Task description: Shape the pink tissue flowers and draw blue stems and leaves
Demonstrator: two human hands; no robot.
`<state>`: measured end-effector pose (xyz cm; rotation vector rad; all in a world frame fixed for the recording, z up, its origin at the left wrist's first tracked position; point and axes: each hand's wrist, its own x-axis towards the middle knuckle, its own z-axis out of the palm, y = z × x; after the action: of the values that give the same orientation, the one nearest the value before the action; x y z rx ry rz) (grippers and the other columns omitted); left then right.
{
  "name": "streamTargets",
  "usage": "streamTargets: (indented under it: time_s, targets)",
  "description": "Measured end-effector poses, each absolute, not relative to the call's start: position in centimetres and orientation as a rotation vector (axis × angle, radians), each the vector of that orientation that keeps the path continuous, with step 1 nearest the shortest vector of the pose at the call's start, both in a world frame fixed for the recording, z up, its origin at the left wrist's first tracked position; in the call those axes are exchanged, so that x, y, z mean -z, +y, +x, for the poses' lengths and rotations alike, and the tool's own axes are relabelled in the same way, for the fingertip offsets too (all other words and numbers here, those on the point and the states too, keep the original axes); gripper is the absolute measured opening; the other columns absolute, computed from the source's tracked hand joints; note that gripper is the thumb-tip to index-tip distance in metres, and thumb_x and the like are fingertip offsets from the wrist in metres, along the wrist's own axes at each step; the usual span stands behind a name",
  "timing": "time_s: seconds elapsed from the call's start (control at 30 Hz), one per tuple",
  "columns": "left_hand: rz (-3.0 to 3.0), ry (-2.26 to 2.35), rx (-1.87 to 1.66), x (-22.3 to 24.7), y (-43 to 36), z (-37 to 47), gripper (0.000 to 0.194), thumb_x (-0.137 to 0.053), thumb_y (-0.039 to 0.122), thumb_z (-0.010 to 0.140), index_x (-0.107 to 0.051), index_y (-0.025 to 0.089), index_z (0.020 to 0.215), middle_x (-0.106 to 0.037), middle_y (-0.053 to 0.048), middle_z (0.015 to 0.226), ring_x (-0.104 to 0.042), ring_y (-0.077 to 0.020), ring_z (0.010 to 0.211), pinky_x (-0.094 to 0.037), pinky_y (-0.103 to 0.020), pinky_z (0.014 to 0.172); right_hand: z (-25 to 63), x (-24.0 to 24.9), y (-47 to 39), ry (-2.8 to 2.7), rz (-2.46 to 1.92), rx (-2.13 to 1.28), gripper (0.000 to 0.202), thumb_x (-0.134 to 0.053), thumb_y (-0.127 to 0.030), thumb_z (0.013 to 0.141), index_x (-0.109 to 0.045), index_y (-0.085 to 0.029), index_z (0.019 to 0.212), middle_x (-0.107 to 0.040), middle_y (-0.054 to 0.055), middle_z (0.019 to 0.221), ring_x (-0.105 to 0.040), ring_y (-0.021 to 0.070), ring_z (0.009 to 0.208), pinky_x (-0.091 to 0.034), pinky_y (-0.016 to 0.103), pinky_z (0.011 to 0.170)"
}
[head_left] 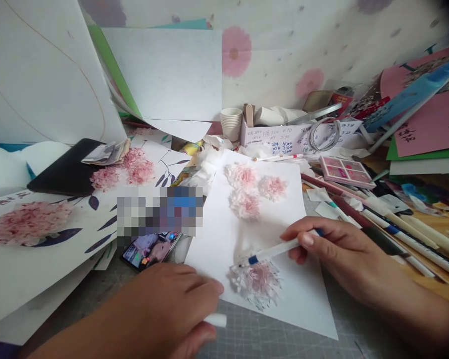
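Observation:
My right hand is closed round a white pen with a blue band, its tip at the upper left edge of a pink and white paper flower. Some petal edges of that flower look dark. It sits on the lower part of a white sheet, with three more pink flowers near the top. At the sheet's lower left edge, my left hand is curled, with a short white cylindrical piece sticking out between thumb and fingers.
A phone lies left of the sheet, beside flower pictures and a black folder. Brushes and pens crowd the right side. Behind stand paper cups, a white box and a pink palette.

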<state>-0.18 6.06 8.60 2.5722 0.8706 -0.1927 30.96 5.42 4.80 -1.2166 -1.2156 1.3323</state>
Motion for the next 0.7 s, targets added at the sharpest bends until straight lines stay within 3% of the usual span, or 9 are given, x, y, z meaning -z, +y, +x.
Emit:
streamTargets:
  time_s: [0.37,0.53,0.7]
  targets:
    - [2.575,0.903,0.198,-9.00,5.79,-0.02,0.015,-0.058,0.018,0.092,-0.067,0.026,0.100,-0.078,0.001,0.108,-0.073,-0.0239,0.096,-0.050,-0.033,0.084,31.29,-4.15,5.17,-1.150,-1.241,-1.273,0.026,-0.082,-0.052,0.087,-0.085,-0.026,0.090,-0.074,0.002,0.068,-0.066,0.0163,0.066,-0.051,0.025,0.062]
    - [2.569,0.894,0.193,-9.12,5.75,0.18,0.014,-0.060,0.017,0.091,-0.067,0.026,0.099,-0.077,0.001,0.105,-0.073,-0.0233,0.094,-0.051,-0.032,0.083,31.50,-4.16,4.97,-1.235,-1.187,-1.412,0.024,-0.082,-0.050,0.087,-0.086,-0.028,0.092,-0.077,0.003,0.073,-0.068,0.0169,0.067,-0.052,0.027,0.065]
    - [2.566,0.904,0.211,-9.37,5.69,0.46,0.013,-0.064,0.014,0.088,-0.067,0.024,0.095,-0.077,-0.001,0.098,-0.073,-0.0232,0.090,-0.050,-0.030,0.082,31.48,-4.83,4.88,-1.183,-1.214,-1.286,0.024,-0.084,-0.053,0.084,-0.086,-0.030,0.086,-0.075,0.002,0.067,-0.066,0.0158,0.064,-0.051,0.025,0.061]
